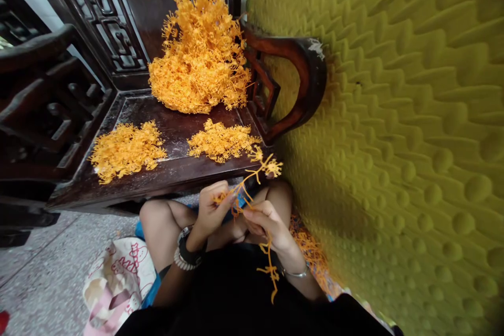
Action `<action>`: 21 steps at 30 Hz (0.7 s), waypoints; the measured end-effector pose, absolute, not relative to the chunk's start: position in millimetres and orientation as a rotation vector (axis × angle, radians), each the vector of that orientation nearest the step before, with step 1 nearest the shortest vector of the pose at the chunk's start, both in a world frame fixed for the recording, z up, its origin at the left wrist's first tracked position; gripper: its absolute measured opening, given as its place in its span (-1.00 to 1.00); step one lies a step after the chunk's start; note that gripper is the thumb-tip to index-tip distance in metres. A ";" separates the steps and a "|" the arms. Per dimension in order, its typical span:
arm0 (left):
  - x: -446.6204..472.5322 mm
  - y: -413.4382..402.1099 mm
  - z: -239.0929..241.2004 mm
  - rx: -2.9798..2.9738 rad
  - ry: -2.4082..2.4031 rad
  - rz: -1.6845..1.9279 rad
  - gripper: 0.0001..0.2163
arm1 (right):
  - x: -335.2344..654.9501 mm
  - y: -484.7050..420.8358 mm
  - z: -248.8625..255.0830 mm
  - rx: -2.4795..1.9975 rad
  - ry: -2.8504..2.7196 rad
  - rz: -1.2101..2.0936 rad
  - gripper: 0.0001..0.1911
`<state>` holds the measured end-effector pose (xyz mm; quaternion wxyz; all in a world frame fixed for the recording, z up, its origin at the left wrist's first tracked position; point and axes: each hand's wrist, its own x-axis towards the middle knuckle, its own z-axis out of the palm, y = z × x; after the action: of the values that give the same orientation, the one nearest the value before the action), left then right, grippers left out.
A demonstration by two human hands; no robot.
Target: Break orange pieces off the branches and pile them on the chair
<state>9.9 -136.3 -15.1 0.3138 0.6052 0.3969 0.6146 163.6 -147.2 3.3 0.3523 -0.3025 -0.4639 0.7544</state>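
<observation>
Thumb and fingers of my left hand (212, 207) pinch an orange plastic flower sprig (254, 173), whose branched tip with small frilly heads points up and right. My right hand (268, 223) is closed on another thin orange sprig (271, 268) that hangs below it toward my lap. Between the two hands the thin stems cross, and I cannot tell whether they are joined. Just beyond my hands, a small heap of orange sprigs (223, 140) lies on the dark wooden chair seat (177, 165).
A tall orange pile (200, 58) leans against the chair back, and another small heap (128, 151) lies at the seat's left. The curved armrest (309, 79) meets a yellow-green textured wall (413, 142). Orange scraps (309, 244) lie by the wall; a white-and-pink bag (120, 278) sits on the floor.
</observation>
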 end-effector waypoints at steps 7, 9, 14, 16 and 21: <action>-15.8 -139.5 -9.7 1.439 1.406 1.961 -0.58 | 165.8 -155.3 3.3 -0.751 -1.556 1.854 -0.37; -17.5 -144.3 -5.0 1.542 1.434 2.003 -0.58 | 165.8 -156.7 5.7 -0.655 -1.577 1.917 -0.37; -15.3 -156.6 3.3 1.585 1.475 2.260 -0.55 | 162.6 -159.9 10.7 -0.445 -1.591 2.039 -0.39; -27.7 -156.7 9.7 1.461 1.431 2.410 -0.52 | 165.7 -162.5 9.0 -0.375 -1.625 2.079 -0.39; -81.7 -157.7 30.7 0.821 1.495 2.771 -0.57 | 185.3 -163.5 -3.1 -0.459 -1.600 2.004 -0.40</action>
<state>-81.7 -157.7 30.7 -0.0561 0.2518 0.4587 0.8503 185.3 -163.5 -3.1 0.2649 -0.1700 -0.5920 0.7419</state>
